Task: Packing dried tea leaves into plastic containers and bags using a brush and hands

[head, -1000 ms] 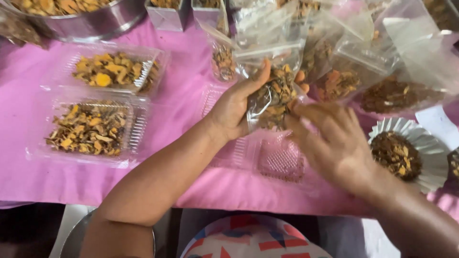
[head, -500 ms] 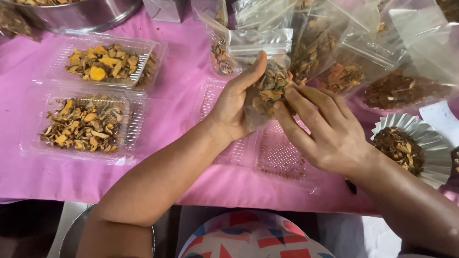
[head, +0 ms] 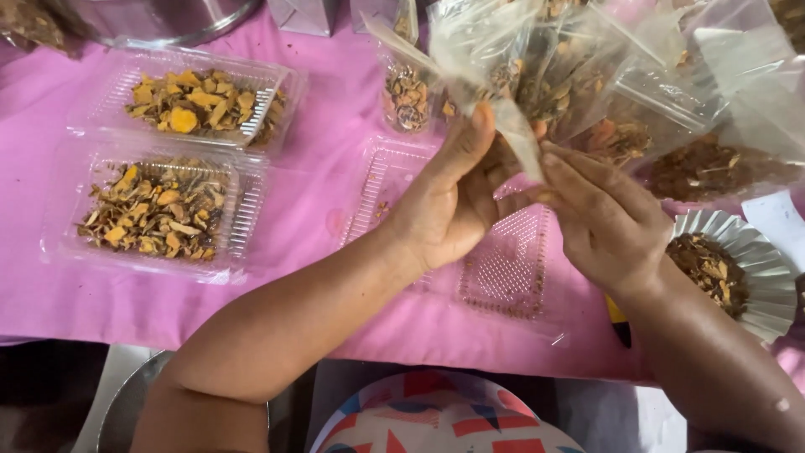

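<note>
While both hands meet over the middle of the table, the things on its pink cloth (head: 335, 126) spread out to either side. Near the left edge lie 2 clear plastic trays: the far tray (head: 189, 96) holds yellow-orange dried slices, and the near tray (head: 155, 210), just beside it, holds a darker mix of dried pieces. At the far left corner, the rim of a metal bowl (head: 159, 21) shows. Toward the middle, an empty clear tray (head: 503, 268) lies open under the hands. The left hand (head: 449, 201) is raised, with its thumb and fingers together, pinched on a clear plastic bag (head: 495, 75) of dried pieces, which is held up above the empty tray. The right hand (head: 604, 222) touches the bag's lower end from the other side, its fingers curled together against the plastic. Behind the hands, along the far edge, more filled clear bags (head: 671, 126) lean against each other. Near the right edge stands a fluted foil cup (head: 755, 268) with brown dried bits in it.
</note>
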